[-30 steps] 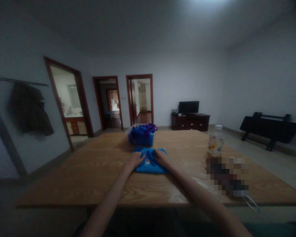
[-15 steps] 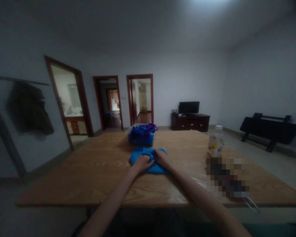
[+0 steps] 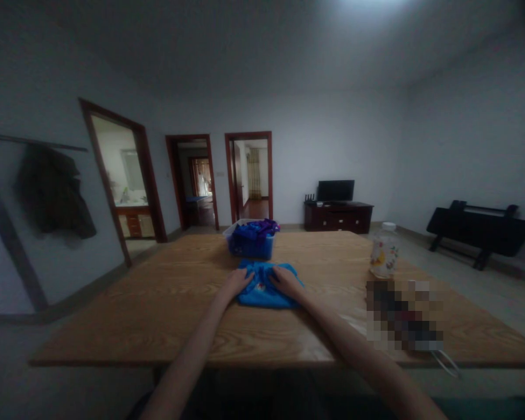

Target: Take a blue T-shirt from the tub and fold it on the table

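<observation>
A bright blue piece of cloth [image 3: 266,298], perhaps a garment, lies bunched on the wooden table in front of me. A small pale and red mark shows near its middle. My left hand [image 3: 240,282] is at the left side of the cloth, fingers curled onto the fabric. On the right side, my right hand [image 3: 285,280] has its fingers bent into the cloth. Just beyond stands a clear plastic bin [image 3: 228,232] holding blue and purple fabric [image 3: 252,238].
A clear bottle [image 3: 384,252] with a white cap and printed fruit stands on the right of the wooden table [image 3: 175,326]. Nearer me is a blurred-out dark object [image 3: 405,318] with a pale loop. A TV cabinet [image 3: 338,217] is against the far wall.
My left hand has moved left, from the middle of the cloth to its left side, uncovering the mark. The cloth's left part has shifted shape. My right hand stays about where it was.
</observation>
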### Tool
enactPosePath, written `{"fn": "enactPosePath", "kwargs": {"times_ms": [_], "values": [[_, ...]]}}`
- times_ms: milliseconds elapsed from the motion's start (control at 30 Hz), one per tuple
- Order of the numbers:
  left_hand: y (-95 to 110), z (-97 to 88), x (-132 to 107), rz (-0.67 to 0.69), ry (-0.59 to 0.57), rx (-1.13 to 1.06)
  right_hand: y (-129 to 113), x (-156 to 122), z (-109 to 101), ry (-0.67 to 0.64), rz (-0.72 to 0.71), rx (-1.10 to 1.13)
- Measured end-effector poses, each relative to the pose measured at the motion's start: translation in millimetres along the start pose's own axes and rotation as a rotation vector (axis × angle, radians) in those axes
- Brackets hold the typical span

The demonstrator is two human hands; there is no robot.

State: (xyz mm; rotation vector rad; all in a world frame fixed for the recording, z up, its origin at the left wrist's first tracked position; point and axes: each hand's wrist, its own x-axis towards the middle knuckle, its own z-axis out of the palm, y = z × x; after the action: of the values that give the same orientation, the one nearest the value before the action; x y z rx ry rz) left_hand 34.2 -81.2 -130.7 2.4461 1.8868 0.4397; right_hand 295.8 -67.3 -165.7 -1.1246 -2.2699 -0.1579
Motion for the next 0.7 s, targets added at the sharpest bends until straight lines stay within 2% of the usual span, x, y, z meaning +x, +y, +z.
{"fn": "enactPosePath", "kwargs": {"times_ms": [200,367,467,700], "values": [[1,11.3,2,-0.006,-0.003,-0.051,-25,-4,-8,0.008,-0.13,0.016],[-4,14.6,6,0.003,-0.012,-0.075,-41,-4,-6,-0.028,-0.197,0.026],[-7,18.4,8,0.007,0.0,-0.077,-37,-1,-4,-0.032,-0.156,0.002],[-8,23.0,9,0.017,0.025,-0.077,-10,2,-9,-0.003,0.004,-0.075]]}}
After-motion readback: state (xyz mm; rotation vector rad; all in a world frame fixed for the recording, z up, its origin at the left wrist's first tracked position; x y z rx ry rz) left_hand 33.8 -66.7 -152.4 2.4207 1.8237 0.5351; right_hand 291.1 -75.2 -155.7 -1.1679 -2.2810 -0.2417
